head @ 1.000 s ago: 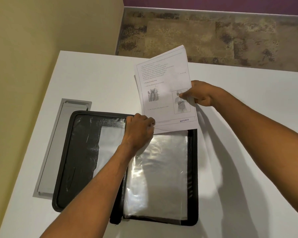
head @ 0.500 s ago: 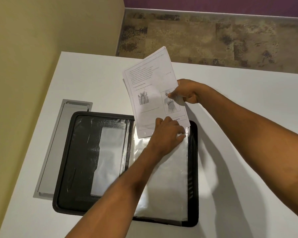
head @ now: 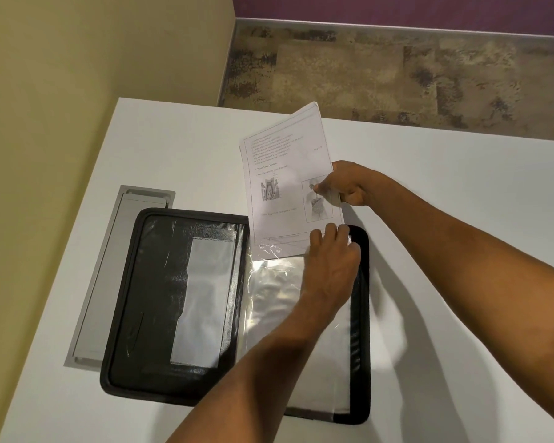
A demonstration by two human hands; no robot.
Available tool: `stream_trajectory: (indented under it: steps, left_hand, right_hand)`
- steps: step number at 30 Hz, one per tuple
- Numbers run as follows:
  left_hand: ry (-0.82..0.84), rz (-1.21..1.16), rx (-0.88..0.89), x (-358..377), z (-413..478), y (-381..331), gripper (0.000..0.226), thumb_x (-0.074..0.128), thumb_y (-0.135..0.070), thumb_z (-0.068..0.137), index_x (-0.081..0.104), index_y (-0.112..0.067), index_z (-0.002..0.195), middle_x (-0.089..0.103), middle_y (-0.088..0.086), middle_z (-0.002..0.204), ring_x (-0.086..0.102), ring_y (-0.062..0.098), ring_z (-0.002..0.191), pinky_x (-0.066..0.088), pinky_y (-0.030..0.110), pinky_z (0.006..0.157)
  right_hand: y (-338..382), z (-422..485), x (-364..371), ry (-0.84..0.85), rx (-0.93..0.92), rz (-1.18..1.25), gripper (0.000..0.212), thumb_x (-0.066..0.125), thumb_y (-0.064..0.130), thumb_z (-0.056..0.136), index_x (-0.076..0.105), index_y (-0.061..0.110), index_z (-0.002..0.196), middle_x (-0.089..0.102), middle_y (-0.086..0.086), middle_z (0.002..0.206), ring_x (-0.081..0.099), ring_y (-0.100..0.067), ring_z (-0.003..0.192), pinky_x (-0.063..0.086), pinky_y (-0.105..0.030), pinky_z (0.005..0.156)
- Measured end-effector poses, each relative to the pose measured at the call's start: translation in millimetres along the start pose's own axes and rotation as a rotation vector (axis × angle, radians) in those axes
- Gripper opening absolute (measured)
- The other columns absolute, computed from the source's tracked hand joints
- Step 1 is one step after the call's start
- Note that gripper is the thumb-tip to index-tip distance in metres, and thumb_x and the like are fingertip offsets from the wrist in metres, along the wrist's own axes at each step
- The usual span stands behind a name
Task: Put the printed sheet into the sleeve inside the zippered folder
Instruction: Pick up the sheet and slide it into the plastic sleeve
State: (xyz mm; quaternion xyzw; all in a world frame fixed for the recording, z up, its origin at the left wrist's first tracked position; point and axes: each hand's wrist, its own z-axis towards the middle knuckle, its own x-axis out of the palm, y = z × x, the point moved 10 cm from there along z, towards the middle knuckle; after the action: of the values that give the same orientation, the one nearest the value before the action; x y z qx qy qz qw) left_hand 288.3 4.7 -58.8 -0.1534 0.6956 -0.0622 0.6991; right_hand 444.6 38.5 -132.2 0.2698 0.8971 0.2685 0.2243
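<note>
Presently the printed sheet [head: 285, 187] is being held tilted over the far end of the open zippered folder [head: 141, 282]. Its lower edge is being covered by the wrinkled mouth of the clear sleeve [head: 275, 298], while most of the page is being kept outside, above the desk [head: 461, 219]. The sheet's right edge is being pinched between the thumb and the curled fingers of the right hand [head: 346, 183]. The sleeve's top right corner is being gripped by the left hand [head: 331, 260], whose fingers [head: 331, 230] are being pressed together and curled onto the plastic beside the sheet's bottom corner.

The sleeve is being carried on the folder's right half; on the left half a black inner panel with a pale pocket [head: 205, 298] is being shown. The folder is being borne flat by the white desk, with its left rim being laid over a grey rectangular hatch [head: 109, 266] set into the desktop. Shadows of both forearms are being cast on the desk to the right. Beyond the desk's far edge a mottled brown floor [head: 365, 75] is being bounded by a yellow wall [head: 77, 75] on the left and a purple wall [head: 397, 8] at the far side.
</note>
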Motion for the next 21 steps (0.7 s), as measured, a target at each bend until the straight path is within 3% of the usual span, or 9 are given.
stream_trajectory:
  steps: [3,6,8,11,17,21]
  left_hand:
    - [-0.035,-0.005,0.091,5,0,-6,0.022,0.079,0.001,0.069,0.067,-0.012,0.083,0.057,0.009,0.098,0.047,0.028,0.092,0.036,0.044,0.082]
    - [-0.053,-0.003,0.183,8,1,-7,0.015,0.071,0.001,0.077,0.067,-0.013,0.082,0.058,0.009,0.098,0.048,0.027,0.091,0.037,0.042,0.081]
    - [-0.032,0.014,0.25,13,1,-7,0.01,0.073,-0.003,0.083,0.07,-0.012,0.089,0.063,0.011,0.104,0.053,0.028,0.094,0.041,0.042,0.082]
    - [0.014,0.036,0.377,17,1,-9,0.01,0.074,-0.008,0.087,0.072,-0.01,0.097,0.064,0.012,0.112,0.056,0.028,0.099,0.044,0.042,0.084]
    - [0.098,0.155,0.654,25,0,-12,0.015,0.059,-0.014,0.099,0.071,-0.014,0.108,0.068,0.007,0.11,0.055,0.026,0.102,0.044,0.041,0.088]
    - [0.103,0.183,0.683,22,7,-12,0.009,0.067,-0.013,0.094,0.075,-0.015,0.099,0.069,0.006,0.097,0.055,0.026,0.096,0.041,0.04,0.085]
  right_hand:
    - [-8,4,-1,-0.009,0.02,0.038,0.029,0.075,0.005,0.09,0.07,0.005,0.119,0.071,-0.017,0.127,0.069,-0.029,0.11,0.053,-0.036,0.095]
    - [-17,6,0,-0.016,0.044,0.093,0.013,0.075,0.002,0.091,0.072,0.008,0.103,0.072,-0.018,0.126,0.068,-0.022,0.094,0.053,-0.032,0.088]
    - [-24,7,2,-0.02,0.072,0.147,0.013,0.075,0.0,0.09,0.073,0.007,0.101,0.071,-0.02,0.126,0.069,-0.026,0.105,0.053,-0.034,0.096]
    - [-33,10,7,-0.011,0.103,0.221,0.028,0.073,-0.004,0.091,0.07,-0.001,0.119,0.069,-0.02,0.131,0.067,-0.03,0.12,0.049,-0.039,0.112]
    - [-46,10,8,-0.026,0.14,0.247,0.035,0.072,-0.005,0.091,0.067,-0.005,0.126,0.067,-0.022,0.133,0.062,-0.034,0.129,0.048,-0.043,0.115]
    - [-51,9,8,-0.03,0.159,0.244,0.039,0.073,-0.002,0.091,0.064,-0.007,0.129,0.064,-0.022,0.136,0.059,-0.035,0.132,0.046,-0.046,0.117]
